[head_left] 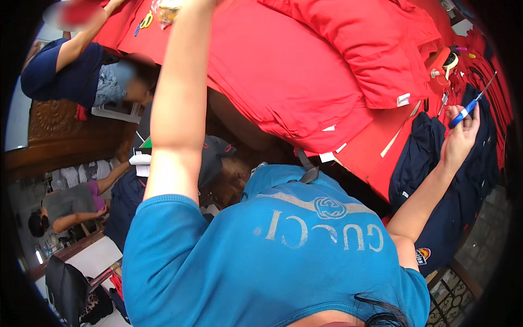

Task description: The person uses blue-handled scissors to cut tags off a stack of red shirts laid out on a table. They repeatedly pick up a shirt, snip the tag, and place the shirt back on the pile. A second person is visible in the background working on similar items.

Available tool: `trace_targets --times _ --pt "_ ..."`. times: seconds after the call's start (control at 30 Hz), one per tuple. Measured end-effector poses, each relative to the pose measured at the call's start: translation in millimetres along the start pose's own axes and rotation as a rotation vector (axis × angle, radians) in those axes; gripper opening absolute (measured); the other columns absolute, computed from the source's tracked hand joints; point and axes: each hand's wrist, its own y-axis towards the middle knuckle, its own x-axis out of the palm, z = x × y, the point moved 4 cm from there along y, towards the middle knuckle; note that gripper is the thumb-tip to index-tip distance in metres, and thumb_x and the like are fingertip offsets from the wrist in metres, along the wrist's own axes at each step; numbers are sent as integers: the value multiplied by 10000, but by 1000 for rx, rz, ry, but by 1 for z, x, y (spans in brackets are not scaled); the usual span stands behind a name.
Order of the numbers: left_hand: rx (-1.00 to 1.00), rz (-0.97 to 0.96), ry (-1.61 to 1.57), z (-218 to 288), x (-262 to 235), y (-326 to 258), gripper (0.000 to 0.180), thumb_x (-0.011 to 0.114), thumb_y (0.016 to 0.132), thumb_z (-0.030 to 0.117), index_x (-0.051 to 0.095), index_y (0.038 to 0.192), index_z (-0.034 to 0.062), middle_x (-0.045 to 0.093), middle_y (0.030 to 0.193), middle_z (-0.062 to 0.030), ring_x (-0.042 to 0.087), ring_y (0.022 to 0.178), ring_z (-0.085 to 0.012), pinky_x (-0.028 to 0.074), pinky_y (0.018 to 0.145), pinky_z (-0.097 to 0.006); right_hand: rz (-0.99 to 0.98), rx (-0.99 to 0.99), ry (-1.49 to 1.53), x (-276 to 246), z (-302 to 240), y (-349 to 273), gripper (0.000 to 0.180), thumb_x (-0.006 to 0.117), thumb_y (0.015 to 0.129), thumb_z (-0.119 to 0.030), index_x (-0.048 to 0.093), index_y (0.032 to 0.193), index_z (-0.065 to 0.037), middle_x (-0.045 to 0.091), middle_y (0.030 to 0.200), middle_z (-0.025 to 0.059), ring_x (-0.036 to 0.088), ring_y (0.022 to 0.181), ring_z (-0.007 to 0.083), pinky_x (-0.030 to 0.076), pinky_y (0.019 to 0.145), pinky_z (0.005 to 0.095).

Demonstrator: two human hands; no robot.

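Closest in, the person's blue short-sleeved shirt (272, 256) fills the six o'clock part of the view, and both bare forearms rise from it. The right hand (459, 136), out at three o'clock, is clenched around a small blue-handled thread snipper with thin metal blades (469, 106), the blades pointing up toward one o'clock. Just beneath that hand a heap of dark navy garments (430, 174) hangs over the edge of the red-covered work table (381, 150), running down toward four o'clock. The left arm stretches straight up toward twelve o'clock, and the left hand passes out of the top edge, so I cannot tell whether it grips anything. Between the arms, from the centre toward one o'clock, lies a thick stack of folded bright red garments (327, 71) with small white tags showing along its near edge. Farther off, at eleven o'clock, yellow-handled scissors (146, 20) rest on the red cloth, and a co-worker in a navy top (60, 71) leans in at ten o'clock.
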Motion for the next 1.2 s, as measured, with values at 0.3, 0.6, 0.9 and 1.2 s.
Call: trace_targets --times 0.3,0.6,0.9,1.2 --pt "-564 10 736 -84 131 -265 391 687 847 378 615 739 10 626 666 -133 644 654 -281 506 632 -385 -662 522 461 147 27 -177 623 427 858 109 342 1456 -43 524 1291 163 634 1042 204 531 841 313" --pt "-669 451 143 -109 168 -335 299 705 878 242 571 972 -8 665 780 -83 654 725 -135 521 633 -287 -777 397 165 137 55 -228 550 568 924 -86 377 1434 -12 593 1210 128 613 1030 160 501 856 295" --pt "-631 284 448 -89 165 -317 333 673 885 255 536 724 -3 611 591 -140 650 599 -254 501 567 -377 -725 582 444 114 48 -236 605 565 920 7 306 1467 -7 561 1205 111 579 1132 173 493 874 282" --pt "-53 413 758 -29 150 -288 195 630 902 168 624 829 -12 618 874 -130 616 780 -306 491 670 -399 -887 568 201 67 7 -250 576 616 876 -4 405 1411 27 622 1162 122 596 1019 143 494 856 284"
